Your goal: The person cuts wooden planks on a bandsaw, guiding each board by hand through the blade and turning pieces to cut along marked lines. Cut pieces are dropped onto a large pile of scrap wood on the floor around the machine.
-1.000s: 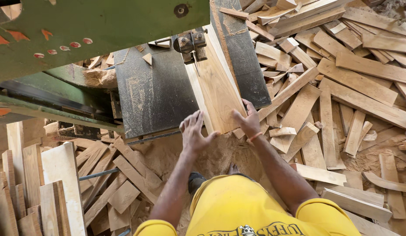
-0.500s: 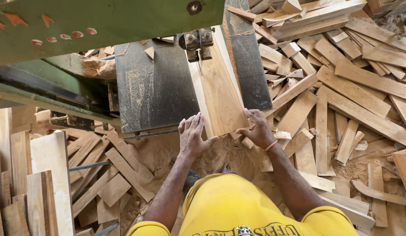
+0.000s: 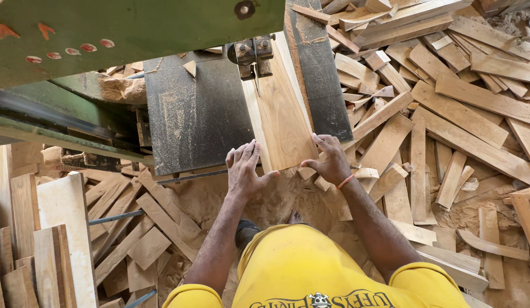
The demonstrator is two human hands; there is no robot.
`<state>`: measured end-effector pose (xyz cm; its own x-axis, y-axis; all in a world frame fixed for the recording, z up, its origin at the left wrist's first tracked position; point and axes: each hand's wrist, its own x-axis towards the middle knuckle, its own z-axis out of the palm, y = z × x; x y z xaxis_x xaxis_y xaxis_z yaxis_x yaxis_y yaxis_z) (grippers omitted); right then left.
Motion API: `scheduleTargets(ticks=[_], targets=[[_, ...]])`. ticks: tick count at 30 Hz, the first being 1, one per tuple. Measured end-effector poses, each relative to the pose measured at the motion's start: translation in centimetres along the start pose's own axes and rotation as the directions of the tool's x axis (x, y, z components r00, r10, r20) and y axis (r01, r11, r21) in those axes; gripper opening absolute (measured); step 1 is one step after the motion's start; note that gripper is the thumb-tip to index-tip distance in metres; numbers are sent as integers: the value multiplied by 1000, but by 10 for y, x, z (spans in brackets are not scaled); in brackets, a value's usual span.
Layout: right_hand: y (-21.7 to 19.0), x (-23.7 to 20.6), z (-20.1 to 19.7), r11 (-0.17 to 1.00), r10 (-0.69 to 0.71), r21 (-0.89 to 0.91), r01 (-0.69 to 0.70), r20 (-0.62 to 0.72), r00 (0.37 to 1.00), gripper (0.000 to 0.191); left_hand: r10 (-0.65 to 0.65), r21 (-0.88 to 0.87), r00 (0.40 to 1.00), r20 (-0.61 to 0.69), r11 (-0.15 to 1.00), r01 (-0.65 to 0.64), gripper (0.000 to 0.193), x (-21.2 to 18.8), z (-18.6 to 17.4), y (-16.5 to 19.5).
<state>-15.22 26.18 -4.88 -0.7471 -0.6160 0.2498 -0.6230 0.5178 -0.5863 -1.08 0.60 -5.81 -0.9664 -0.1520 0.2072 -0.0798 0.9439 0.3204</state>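
Observation:
A light wooden board [image 3: 281, 114] lies flat on the dark metal saw table [image 3: 190, 114], its far end at the blade guide [image 3: 253, 54] of a green band saw [image 3: 133, 23]. My left hand [image 3: 245, 168] rests with fingers spread against the board's near left edge and the table. My right hand [image 3: 332, 159], with an orange band on the wrist, presses on the board's near right corner. Both hands sit at the board's near end.
A big heap of cut wooden planks [image 3: 447, 114] covers the ground on the right. More planks and offcuts [image 3: 76, 239] lie at the lower left. Sawdust [image 3: 276, 199] piles under the table edge. My yellow shirt [image 3: 316, 268] fills the bottom.
The board has slid farther along the table toward the blade guide, and both hands have followed its near end forward.

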Motion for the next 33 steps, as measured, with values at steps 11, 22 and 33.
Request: scheduleTargets(ticks=[11,22,33], targets=[[2,15,6,1000,-5,20,6,-29,1000,96,-26,-19,999,27,999,27,114,15,2,-13],[10,28,18,1000,18,20,-18,-4,1000,103,-42,-9,998,38,999,42,115,29,2,-22],[3,40,19,998,34,50,-32,-24,999,99,-32,-2,998,56,999,32,116,40,1,-32]])
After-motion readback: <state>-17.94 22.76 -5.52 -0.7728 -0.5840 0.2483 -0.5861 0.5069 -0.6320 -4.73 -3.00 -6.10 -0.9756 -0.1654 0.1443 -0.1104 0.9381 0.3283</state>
